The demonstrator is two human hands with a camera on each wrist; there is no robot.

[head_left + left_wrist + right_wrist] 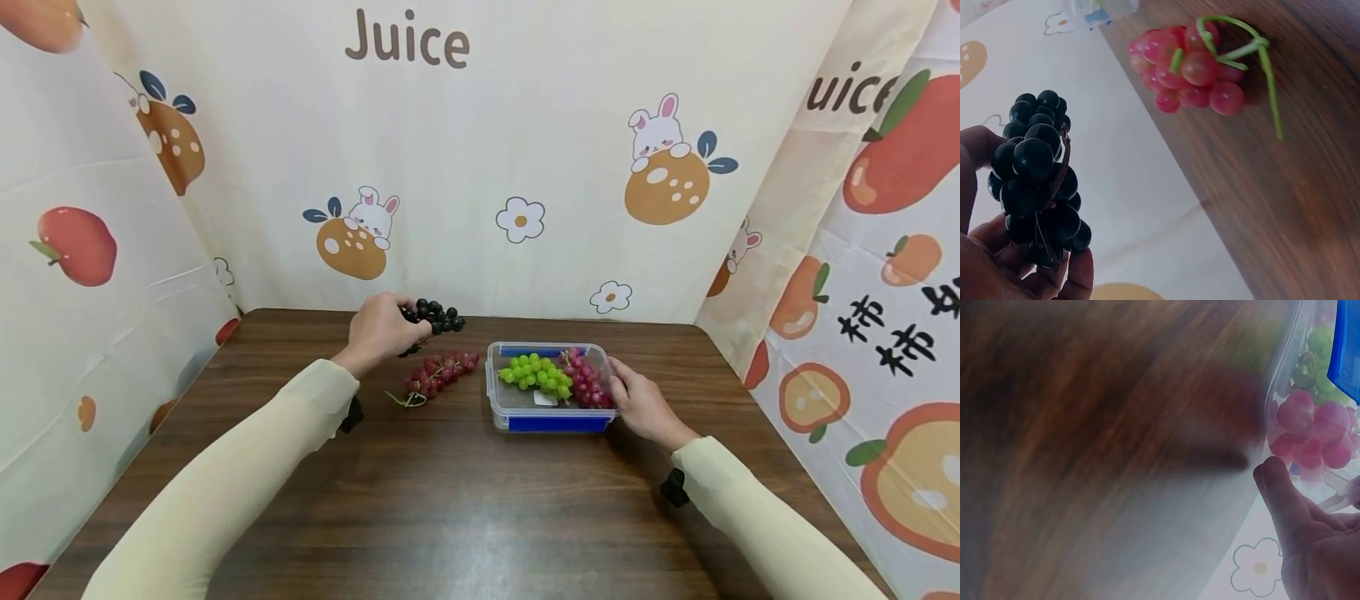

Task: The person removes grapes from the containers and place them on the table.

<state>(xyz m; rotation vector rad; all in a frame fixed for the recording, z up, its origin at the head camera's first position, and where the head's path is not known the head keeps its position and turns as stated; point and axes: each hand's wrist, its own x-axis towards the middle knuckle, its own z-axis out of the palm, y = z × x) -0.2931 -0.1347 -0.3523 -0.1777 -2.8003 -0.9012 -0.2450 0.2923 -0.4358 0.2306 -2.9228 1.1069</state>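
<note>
My left hand (384, 332) holds a bunch of black grapes (438, 317) above the back of the table, fingers and thumb around it. In the left wrist view the black grapes (1035, 175) show a thin brown stem along one side. Below them lies a bunch of red grapes (438, 373) with a green stem. To its right, a clear plastic container (491, 392) with blue-edged sides holds green grapes (536, 373) and another red bunch (585, 379). At the container's right end my right hand (645, 400) grips the side; the right wrist view shows its thumb (1279, 487) against the wall.
Brown wood-grain table (420, 517) runs under everything. A printed curtain (480, 150) rises right behind its back edge, with more printed cloth (885, 333) along the right and left sides. A small white label (545, 398) shows inside the container.
</note>
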